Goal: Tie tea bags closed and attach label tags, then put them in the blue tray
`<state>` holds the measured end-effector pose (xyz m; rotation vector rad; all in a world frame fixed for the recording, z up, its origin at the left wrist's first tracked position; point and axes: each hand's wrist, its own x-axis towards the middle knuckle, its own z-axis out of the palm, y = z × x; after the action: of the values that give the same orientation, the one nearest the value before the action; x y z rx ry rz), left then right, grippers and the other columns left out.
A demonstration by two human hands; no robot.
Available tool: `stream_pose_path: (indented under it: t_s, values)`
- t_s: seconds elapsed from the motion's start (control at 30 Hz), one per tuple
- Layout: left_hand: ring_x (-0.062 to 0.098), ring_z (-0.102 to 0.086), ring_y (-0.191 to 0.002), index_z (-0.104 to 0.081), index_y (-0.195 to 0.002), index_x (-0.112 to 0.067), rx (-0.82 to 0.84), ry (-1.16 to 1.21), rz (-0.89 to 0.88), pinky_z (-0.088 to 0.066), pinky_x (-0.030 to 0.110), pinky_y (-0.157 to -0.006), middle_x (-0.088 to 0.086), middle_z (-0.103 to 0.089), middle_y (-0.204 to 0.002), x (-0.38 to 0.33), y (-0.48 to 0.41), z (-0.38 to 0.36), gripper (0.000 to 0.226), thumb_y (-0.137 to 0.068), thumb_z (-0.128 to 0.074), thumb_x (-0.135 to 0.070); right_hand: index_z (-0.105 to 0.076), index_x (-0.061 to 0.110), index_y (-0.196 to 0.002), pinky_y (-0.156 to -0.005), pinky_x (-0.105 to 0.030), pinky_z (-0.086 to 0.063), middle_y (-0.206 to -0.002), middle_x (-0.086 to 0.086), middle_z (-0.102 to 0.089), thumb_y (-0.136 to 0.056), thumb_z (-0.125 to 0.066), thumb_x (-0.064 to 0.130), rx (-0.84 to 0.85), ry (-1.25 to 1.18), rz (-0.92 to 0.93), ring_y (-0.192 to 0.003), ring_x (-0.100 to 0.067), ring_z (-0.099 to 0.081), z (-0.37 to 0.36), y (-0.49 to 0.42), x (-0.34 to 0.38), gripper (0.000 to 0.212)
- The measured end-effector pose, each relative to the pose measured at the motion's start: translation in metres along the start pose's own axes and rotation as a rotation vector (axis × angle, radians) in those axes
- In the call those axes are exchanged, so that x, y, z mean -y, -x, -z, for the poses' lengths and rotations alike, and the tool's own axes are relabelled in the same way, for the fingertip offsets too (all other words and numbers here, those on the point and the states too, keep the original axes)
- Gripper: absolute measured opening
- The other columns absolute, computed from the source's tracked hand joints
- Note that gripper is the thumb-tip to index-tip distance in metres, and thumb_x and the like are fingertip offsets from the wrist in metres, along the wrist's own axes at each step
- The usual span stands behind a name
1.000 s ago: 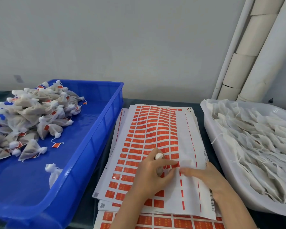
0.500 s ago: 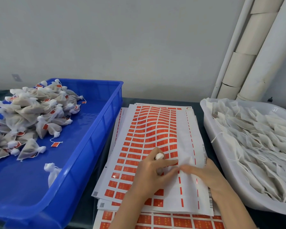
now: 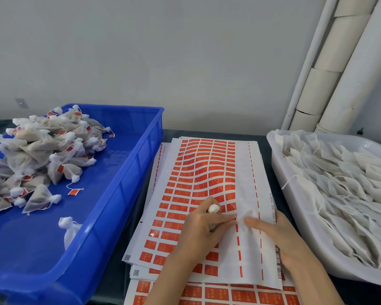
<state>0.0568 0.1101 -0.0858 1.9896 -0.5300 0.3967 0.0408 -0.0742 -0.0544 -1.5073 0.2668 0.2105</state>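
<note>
A stack of label sheets (image 3: 198,172) with rows of orange-red tags lies in the middle of the table. My left hand (image 3: 202,230) rests on the top sheet and grips a tied tea bag (image 3: 213,209), whose white knot sticks up above the fingers; its index finger points right along the sheet. My right hand (image 3: 277,236) lies flat on the sheet's bare white strip, fingertips close to the left index finger. The blue tray (image 3: 128,172) at the left holds a heap of tied, tagged tea bags (image 3: 37,155).
A white tub (image 3: 295,205) at the right is full of untied tea bags (image 3: 348,194). White pipes and cardboard tubes (image 3: 330,71) stand in the back right corner against the wall. One tied bag (image 3: 69,230) lies alone near the blue tray's front.
Both hands have stayed at the same spot on the sheet. The white strip between the fingertips has wrinkled slightly. The view has shifted a little.
</note>
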Motion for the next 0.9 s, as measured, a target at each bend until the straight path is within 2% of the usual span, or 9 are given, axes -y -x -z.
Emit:
stream_pose_path:
  t_s: [0.13, 0.33, 0.57, 0.73, 0.83, 0.9]
  values:
    - [-0.002, -0.052, -0.095, -0.074, -0.108, -0.027, -0.004, -0.026, -0.015, -0.047, 0.005, -0.073, -0.033, -0.047, -0.093, 0.0, 0.0, 0.0, 0.032, -0.084, -0.061, -0.045, -0.061, 0.019, -0.116, -0.082, -0.057, -0.055, -0.098, -0.012, -0.073, -0.06, -0.083, 0.025, 0.013, 0.003, 0.004, -0.085, -0.036, -0.071, -0.001, 0.003, 0.003, 0.061]
    - [-0.002, -0.053, -0.097, -0.074, -0.107, -0.027, -0.017, -0.038, -0.028, -0.048, 0.007, -0.076, -0.031, -0.048, -0.095, -0.001, 0.0, 0.002, 0.029, -0.085, -0.062, -0.042, -0.06, 0.019, -0.116, -0.081, -0.056, -0.056, -0.097, -0.012, -0.074, -0.063, -0.08, 0.025, 0.027, 0.022, 0.006, -0.084, -0.035, -0.072, 0.0, 0.005, 0.004, 0.057]
    - [0.004, -0.053, -0.1, -0.07, -0.086, -0.041, -0.162, 0.022, 0.102, -0.051, 0.011, -0.074, -0.026, -0.052, -0.096, 0.0, -0.002, 0.002, 0.007, -0.08, -0.072, -0.044, -0.061, 0.019, -0.117, -0.077, -0.053, -0.057, -0.097, -0.012, -0.074, -0.072, -0.078, 0.02, 0.036, 0.024, 0.013, -0.083, -0.035, -0.072, 0.0, 0.005, 0.003, 0.048]
    - [0.002, -0.053, -0.098, -0.065, -0.076, -0.046, -0.253, 0.083, 0.213, -0.047, 0.006, -0.073, -0.02, -0.057, -0.089, -0.002, -0.005, 0.002, 0.014, -0.079, -0.075, -0.036, -0.06, 0.023, -0.117, -0.08, -0.056, -0.056, -0.099, -0.006, -0.074, -0.076, -0.079, 0.018, -0.026, 0.084, 0.044, -0.084, -0.031, -0.072, 0.004, 0.0, 0.001, 0.045]
    - [-0.002, -0.053, -0.096, -0.066, -0.075, -0.042, -0.318, 0.101, 0.28, -0.045, 0.003, -0.071, -0.016, -0.059, -0.086, -0.002, -0.007, 0.003, 0.015, -0.08, -0.075, -0.031, -0.055, 0.028, -0.116, -0.08, -0.05, -0.057, -0.104, 0.003, -0.071, -0.071, -0.084, 0.023, -0.144, 0.186, 0.076, -0.087, -0.024, -0.071, 0.003, -0.003, 0.001, 0.054]
    - [-0.003, -0.054, -0.095, -0.066, -0.076, -0.041, -0.38, 0.102, 0.303, -0.044, 0.002, -0.072, -0.015, -0.062, -0.085, -0.002, -0.007, 0.004, 0.014, -0.081, -0.074, -0.031, -0.046, 0.032, -0.119, -0.083, -0.043, -0.055, -0.112, 0.01, -0.061, -0.068, -0.085, 0.029, -0.226, 0.28, 0.112, -0.094, -0.016, -0.065, 0.002, -0.007, 0.0, 0.064]
